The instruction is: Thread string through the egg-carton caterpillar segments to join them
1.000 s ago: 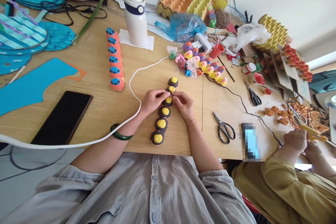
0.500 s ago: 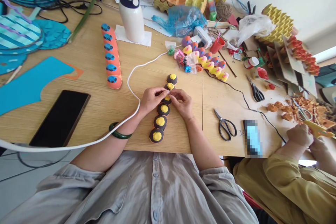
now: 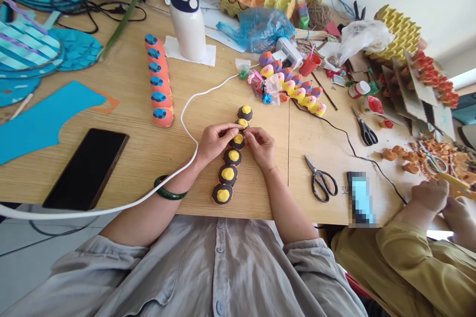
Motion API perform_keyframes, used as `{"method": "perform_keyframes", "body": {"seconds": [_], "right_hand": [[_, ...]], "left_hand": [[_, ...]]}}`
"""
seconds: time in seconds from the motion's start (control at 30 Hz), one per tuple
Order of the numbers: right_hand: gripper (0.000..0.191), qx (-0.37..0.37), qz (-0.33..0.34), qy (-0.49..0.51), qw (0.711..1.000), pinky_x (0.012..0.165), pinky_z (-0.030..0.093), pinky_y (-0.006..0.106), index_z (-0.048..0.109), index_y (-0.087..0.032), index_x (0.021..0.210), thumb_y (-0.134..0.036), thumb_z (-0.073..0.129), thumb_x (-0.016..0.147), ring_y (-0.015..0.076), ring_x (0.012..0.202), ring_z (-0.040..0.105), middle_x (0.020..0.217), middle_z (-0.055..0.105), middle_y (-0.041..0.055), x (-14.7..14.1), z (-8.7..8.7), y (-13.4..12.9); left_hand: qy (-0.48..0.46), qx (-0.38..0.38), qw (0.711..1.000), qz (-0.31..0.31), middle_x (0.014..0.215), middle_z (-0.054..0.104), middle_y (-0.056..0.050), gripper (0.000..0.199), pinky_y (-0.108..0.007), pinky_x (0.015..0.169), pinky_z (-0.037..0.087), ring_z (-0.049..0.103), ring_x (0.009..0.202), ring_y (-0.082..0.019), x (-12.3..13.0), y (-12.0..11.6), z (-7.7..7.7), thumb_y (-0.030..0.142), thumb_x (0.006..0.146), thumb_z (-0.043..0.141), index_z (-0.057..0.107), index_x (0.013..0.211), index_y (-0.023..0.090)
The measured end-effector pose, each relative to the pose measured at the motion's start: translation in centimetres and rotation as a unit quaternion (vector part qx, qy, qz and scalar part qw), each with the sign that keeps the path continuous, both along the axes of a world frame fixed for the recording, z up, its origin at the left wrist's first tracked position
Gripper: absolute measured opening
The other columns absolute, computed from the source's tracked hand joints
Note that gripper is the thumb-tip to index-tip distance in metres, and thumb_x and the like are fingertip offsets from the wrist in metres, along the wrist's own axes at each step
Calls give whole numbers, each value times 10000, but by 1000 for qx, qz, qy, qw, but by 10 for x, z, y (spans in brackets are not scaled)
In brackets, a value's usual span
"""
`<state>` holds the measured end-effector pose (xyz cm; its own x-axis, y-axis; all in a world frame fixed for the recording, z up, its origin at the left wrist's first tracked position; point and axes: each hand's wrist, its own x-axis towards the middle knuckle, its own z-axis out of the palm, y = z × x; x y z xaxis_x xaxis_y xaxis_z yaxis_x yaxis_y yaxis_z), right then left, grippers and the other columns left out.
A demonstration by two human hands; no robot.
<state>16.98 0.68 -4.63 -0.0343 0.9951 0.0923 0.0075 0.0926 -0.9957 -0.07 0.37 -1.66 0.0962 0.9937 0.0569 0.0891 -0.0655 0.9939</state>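
Your left hand [image 3: 217, 143] and right hand [image 3: 261, 147] each show thumb and forefinger pressed together; anything pinched is too small to confirm. Your fingers partly obscure the black-and-yellow strip [image 3: 228, 175], lying on the table [image 3: 197, 185] between your forearms. Compared with earlier, your fingertips sit slightly farther apart.

your right hand [image 3: 262, 148] nudged a bit off your left hand [image 3: 214, 144], fingertips slightly apart now, third yellow dot [image 3: 238, 139] from the far end peeking out more
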Motion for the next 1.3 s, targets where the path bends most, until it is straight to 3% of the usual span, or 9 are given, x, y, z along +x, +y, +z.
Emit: {"method": "perform_keyframes", "body": {"seconds": [0.1, 0.2, 0.37, 0.67, 0.87, 1.07, 1.3], "right_hand": [[459, -7, -4, -5, 1000, 564, 494, 266, 700, -222, 865, -675, 740, 797, 105, 571, 534, 670, 637, -33, 0, 0, 1], [481, -12, -3, -9, 1000, 541, 472, 263, 681, -223, 847, -698, 732, 792, 103, 555, 518, 641, 609, -40, 0, 2, 0], [466, -12, 3, -25, 1000, 551, 474, 269, 670, -224, 816, -687, 728, 806, 104, 559, 513, 650, 613, -35, 0, 8, -1], [492, -28, -2, -6, 1000, 552, 487, 268, 656, -217, 743, -701, 726, 799, 99, 541, 518, 632, 622, -33, 0, 13, -2], [473, -32, 17, 6, 999, 539, 476, 252, 670, -213, 753, -670, 790, 751, 96, 559, 531, 637, 622, -36, 0, 13, -1], [486, -33, 15, -3, 999, 544, 483, 257, 667, -217, 799, -690, 774, 753, 100, 565, 533, 653, 621, -38, 0, 11, -1], [481, -34, 16, 6, 999, 533, 484, 257, 676, -216, 774, -689, 767, 766, 96, 540, 523, 632, 624, -36, 0, 13, -2]], "left_hand": [[4, -1, 1000, -10, 930, 798, -68, 336, -273, 799, 542, 706, 890, -203, 0, 0, 0, 423, 870, 683, 838, 1017, 164], [11, -8, 1000, -25, 714, 675, -4, 355, -247, 639, 469, 577, 664, -138, 1, -1, -2, 414, 831, 723, 836, 1057, 165], [26, 3, 1000, -8, 621, 514, 41, 352, -240, 566, 368, 442, 585, -105, 1, -1, -3, 411, 791, 780, 840, 1040, 169], [56, 29, 998, -2, 788, 773, -38, 325, -268, 676, 475, 616, 691, -159, 1, -3, 1, 463, 860, 708, 844, 940, 179], [59, 29, 998, -2, 800, 786, -39, 315, -267, 675, 488, 638, 700, -166, 1, -3, 1, 453, 857, 705, 846, 935, 182], [35, 8, 999, -14, 952, 814, -75, 405, -280, 783, 531, 707, 862, -209, 0, -3, 0, 502, 896, 666, 841, 1035, 164], [61, 34, 998, -4, 792, 764, -31, 317, -260, 670, 469, 596, 688, -153, 0, -3, 0, 444, 887, 695, 853, 980, 186]]}}
